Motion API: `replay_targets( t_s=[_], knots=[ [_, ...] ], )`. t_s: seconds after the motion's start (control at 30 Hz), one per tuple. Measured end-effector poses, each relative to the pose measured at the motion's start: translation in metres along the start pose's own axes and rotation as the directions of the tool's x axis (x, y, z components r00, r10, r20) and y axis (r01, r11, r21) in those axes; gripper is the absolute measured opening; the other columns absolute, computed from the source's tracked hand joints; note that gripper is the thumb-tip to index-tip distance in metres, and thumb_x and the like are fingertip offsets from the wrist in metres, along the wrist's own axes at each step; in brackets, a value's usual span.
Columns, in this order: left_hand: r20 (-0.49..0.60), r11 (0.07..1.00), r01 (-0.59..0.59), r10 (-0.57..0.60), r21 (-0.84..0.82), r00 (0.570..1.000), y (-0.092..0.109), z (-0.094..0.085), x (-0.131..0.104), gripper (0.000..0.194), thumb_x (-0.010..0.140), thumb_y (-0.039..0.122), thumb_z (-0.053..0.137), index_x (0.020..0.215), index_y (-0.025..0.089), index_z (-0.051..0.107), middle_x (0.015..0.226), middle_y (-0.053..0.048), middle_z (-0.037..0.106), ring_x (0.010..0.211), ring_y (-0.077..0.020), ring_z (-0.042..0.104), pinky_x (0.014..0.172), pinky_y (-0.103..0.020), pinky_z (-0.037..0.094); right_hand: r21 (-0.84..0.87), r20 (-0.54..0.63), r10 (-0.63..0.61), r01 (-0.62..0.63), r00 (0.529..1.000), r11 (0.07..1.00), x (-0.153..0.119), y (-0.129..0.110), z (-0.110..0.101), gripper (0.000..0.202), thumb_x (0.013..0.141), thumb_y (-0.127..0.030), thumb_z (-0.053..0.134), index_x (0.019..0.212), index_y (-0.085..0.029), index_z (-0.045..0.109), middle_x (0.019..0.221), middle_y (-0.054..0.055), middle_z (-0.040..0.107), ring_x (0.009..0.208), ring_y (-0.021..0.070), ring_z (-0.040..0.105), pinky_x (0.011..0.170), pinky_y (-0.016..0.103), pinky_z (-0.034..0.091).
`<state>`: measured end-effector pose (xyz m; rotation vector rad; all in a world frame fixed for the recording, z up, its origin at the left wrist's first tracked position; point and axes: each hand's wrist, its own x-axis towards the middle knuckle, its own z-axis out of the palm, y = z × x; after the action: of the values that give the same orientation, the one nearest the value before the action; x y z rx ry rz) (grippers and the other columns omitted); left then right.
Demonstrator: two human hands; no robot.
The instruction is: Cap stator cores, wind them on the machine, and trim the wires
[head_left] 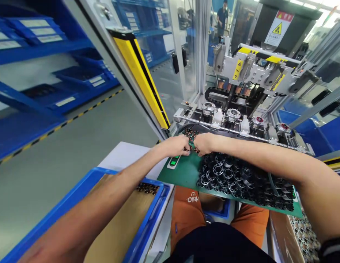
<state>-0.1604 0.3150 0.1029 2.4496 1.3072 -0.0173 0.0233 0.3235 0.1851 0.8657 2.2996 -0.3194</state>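
Close together at the far left of the green work surface (183, 175), both of my hands work over a small group of copper-wound stators (191, 134). My left hand (178, 145) is closed, its fingers pinched on a stator at the group's left side. Beside it, my right hand (205, 143) curls its fingers down on another stator; the fingertips are partly hidden. Under my right forearm lies a large pile of black ring-shaped stator cores (227, 173). A panel with green lit buttons (174, 161) sits by my left wrist.
Ahead stands a machine with a row of round fixtures (233, 115), two holding reddish parts. A yellow light-curtain post (142, 76) rises at left. The blue tray (87, 179) at lower left holds cardboard and several wound stators (148, 188). More rings (305, 233) lie in a box at lower right.
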Motion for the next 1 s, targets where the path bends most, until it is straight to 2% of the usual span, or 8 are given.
replay_targets(
  t_s=[0.1,0.2,0.33,0.43,0.53,0.67,0.83,1.0],
  knots=[
    [0.021,0.999,0.039,-0.039,-0.004,0.999,0.0,0.027,0.0,0.046,0.113,0.059,0.078,0.132,0.017,0.081,0.136,-0.013,0.081,0.128,-0.0296,0.076,0.12,-0.055,0.062,-0.036,0.008,0.022,-0.022,1.0,0.999,0.022,-0.017,0.018,0.047,0.114,-0.046,0.083,0.152,-0.02,0.075,0.153,0.014,0.077,0.133,0.0299,0.079,0.112,0.053,0.072],
    [0.005,0.999,0.038,-0.038,-0.004,0.999,-0.002,0.032,-0.003,0.039,0.112,0.051,0.08,0.13,0.017,0.082,0.138,-0.014,0.08,0.138,-0.0321,0.073,0.124,-0.058,0.059,-0.046,-0.059,0.017,-0.02,0.998,0.999,0.011,-0.012,0.022,0.041,0.116,-0.045,0.081,0.147,-0.02,0.077,0.152,0.013,0.078,0.132,0.0293,0.08,0.113,0.052,0.072],
    [-0.053,1.0,-0.024,0.023,-0.018,0.998,-0.003,0.006,-0.009,0.033,0.104,0.036,0.079,0.129,0.016,0.088,0.136,-0.017,0.081,0.132,-0.033,0.075,0.118,-0.052,0.06,-0.026,-0.251,0.013,-0.02,0.968,0.999,-0.05,0.034,0.004,0.031,0.115,-0.034,0.082,0.145,-0.027,0.083,0.154,0.011,0.081,0.135,0.0251,0.08,0.121,0.047,0.067],
    [-0.16,0.992,-0.126,0.119,-0.03,0.98,0.011,-0.034,0.006,0.037,0.107,0.04,0.074,0.134,0.019,0.089,0.137,-0.015,0.081,0.128,-0.0308,0.076,0.116,-0.048,0.06,0.016,-0.408,0.092,-0.094,0.908,0.995,-0.121,0.106,-0.015,0.04,0.116,-0.029,0.076,0.155,-0.027,0.083,0.151,0.01,0.087,0.134,0.0237,0.082,0.124,0.039,0.06],
    [-0.266,0.97,-0.244,0.234,-0.005,0.935,0.05,-0.079,0.053,0.039,0.108,0.046,0.073,0.134,0.022,0.089,0.134,-0.013,0.079,0.125,-0.0309,0.075,0.118,-0.049,0.059,0.082,-0.445,0.333,-0.332,0.831,0.94,-0.193,0.194,-0.014,0.037,0.116,-0.036,0.075,0.147,-0.019,0.087,0.13,0.013,0.092,0.116,0.0281,0.086,0.112,0.043,0.064],
    [-0.324,0.941,-0.328,0.336,0.082,0.884,0.134,-0.109,0.149,0.039,0.108,0.044,0.079,0.138,0.022,0.088,0.145,-0.016,0.075,0.145,-0.0358,0.067,0.131,-0.052,0.053,0.18,-0.337,0.615,-0.592,0.713,0.786,-0.253,0.273,0.035,0.033,0.118,-0.041,0.075,0.139,-0.016,0.083,0.134,0.014,0.086,0.123,0.028,0.083,0.114,0.049,0.068],
    [-0.252,0.947,-0.245,0.294,0.209,0.922,0.216,-0.09,0.25,0.04,0.111,0.044,0.082,0.141,0.017,0.083,0.157,-0.018,0.071,0.16,-0.0397,0.058,0.134,-0.063,0.052,0.304,-0.132,0.751,-0.695,0.647,0.652,-0.245,0.295,0.11,0.047,0.115,-0.046,0.082,0.153,-0.02,0.074,0.154,0.014,0.076,0.132,0.0294,0.079,0.112,0.053,0.072],
    [-0.151,0.945,-0.135,0.186,0.299,0.971,0.231,-0.063,0.294,0.047,0.114,0.054,0.08,0.142,0.016,0.079,0.163,-0.017,0.07,0.162,-0.039,0.06,0.137,-0.068,0.049,0.455,-0.021,0.786,-0.694,0.618,0.558,-0.22,0.307,0.136,0.047,0.115,-0.046,0.082,0.153,-0.02,0.074,0.152,0.014,0.077,0.13,0.0289,0.08,0.11,0.052,0.072]
  ],
)
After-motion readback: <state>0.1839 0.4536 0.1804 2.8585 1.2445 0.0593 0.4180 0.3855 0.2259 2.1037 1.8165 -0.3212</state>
